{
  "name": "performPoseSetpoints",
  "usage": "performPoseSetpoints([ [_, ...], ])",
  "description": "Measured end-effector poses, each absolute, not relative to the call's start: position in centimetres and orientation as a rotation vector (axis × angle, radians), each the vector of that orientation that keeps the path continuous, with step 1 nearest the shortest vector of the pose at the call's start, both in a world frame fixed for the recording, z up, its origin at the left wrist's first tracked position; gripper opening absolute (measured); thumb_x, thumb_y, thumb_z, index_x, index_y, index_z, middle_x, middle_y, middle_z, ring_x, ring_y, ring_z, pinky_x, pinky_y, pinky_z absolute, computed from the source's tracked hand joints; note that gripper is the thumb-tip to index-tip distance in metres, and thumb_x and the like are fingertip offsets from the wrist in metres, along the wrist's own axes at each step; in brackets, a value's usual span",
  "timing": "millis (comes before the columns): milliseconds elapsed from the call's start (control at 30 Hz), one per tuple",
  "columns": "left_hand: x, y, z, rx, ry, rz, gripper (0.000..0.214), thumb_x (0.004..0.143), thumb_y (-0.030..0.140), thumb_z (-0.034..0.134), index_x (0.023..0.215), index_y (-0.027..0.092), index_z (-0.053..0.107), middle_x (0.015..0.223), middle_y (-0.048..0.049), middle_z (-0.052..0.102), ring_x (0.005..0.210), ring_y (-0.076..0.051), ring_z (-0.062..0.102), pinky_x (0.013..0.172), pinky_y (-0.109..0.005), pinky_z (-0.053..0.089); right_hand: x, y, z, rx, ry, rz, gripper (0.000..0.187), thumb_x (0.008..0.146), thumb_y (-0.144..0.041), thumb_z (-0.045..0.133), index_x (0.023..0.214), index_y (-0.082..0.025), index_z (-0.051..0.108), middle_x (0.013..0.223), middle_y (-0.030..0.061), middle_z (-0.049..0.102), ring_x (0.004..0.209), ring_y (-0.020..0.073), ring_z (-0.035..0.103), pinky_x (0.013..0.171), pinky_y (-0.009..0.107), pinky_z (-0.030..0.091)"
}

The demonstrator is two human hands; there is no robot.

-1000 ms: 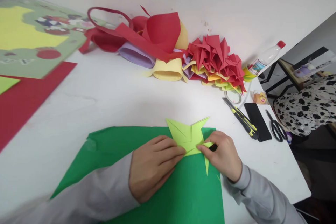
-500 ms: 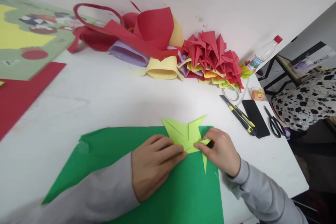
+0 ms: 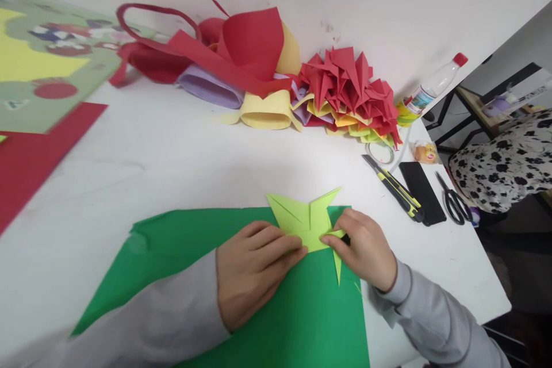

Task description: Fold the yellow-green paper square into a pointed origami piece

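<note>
A lime-green folded paper (image 3: 318, 221) with several pointed flaps lies over the upper edge of a dark green sheet (image 3: 319, 313). Bent fingers of my left hand (image 3: 259, 270) are closed at its lower left edge, holding it down; what the thumb does is partly hidden. On the other side my right hand (image 3: 364, 247) pinches a narrow flap of the same paper between thumb and forefinger. One thin point of the paper hangs down below that pinch, over the green sheet.
Red, purple and yellow paper pieces (image 3: 254, 49) and a pile of red folded paper (image 3: 345, 83) lie along the wall. To the right are a utility knife (image 3: 394, 190), a black flat object (image 3: 422, 192), scissors (image 3: 455, 201), a tape roll (image 3: 379, 152) and a bottle (image 3: 431, 92). A person in patterned clothing (image 3: 504, 161) stands beyond.
The view has shifted very slightly. Both hands keep their hold on the lime-green paper, with almost no movement.
</note>
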State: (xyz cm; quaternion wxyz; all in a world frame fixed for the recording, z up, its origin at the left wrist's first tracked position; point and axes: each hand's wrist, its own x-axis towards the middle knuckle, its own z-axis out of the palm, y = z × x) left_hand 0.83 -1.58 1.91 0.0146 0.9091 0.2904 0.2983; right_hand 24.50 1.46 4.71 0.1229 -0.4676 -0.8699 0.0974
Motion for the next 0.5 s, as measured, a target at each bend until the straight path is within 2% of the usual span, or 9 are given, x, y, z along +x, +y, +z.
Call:
performPoseSetpoints([
  [200,0.2,-1.2,1.9,2.635,0.797,1.015,0.028,0.091,0.011,0.044,0.114,0.016,0.06,0.102,-0.0106,0.073,0.087,-0.021,0.061,0.076,-0.037,0.051,24.6,1.3,4.2,-1.309,-2.546,0.235,0.027,0.093,-0.038,0.061,0.073,-0.02,0.055,0.072,0.0029,0.057,0.068,0.0191,0.055,0.06,0.03,0.039],
  [500,-0.3,-1.1,2.5,2.509,0.747,0.988,0.032,0.091,0.007,0.042,0.115,0.016,0.06,0.106,-0.0121,0.073,0.091,-0.021,0.061,0.078,-0.036,0.052,24.5,1.3,4.3,-1.32,-2.539,0.244,0.027,0.093,-0.036,0.061,0.073,-0.02,0.054,0.072,0.0025,0.055,0.068,0.0187,0.054,0.06,0.03,0.038],
])
